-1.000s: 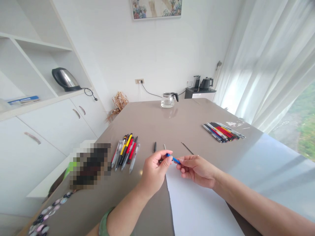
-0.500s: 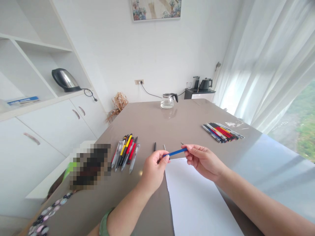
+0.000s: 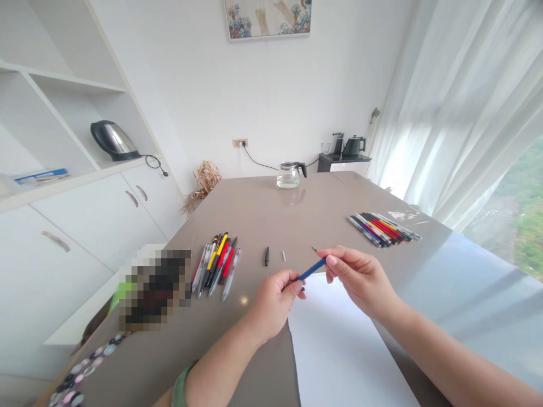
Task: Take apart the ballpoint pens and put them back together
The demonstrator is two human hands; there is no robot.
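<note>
Between my two hands is a blue pen barrel, slanting up to the right above the paper. My left hand pinches its lower end, where a small black part shows by the fingertips. The upper end sits between the thumb and fingers of my right hand. Beyond my left hand, a black pen tip and a small silvery spring lie on the table. A thin pointed metal tip pokes out beside my right fingers; the rest of it is hidden.
White paper lies under my hands on the brown table. Several pens are bunched at left, and another row lies at right near white scraps. A glass pot stands at the back. Beads lie front left.
My left hand has moved down and to the right, tilting the blue barrel more steeply. The black pen tip and the spring now show fully beyond my left hand.
</note>
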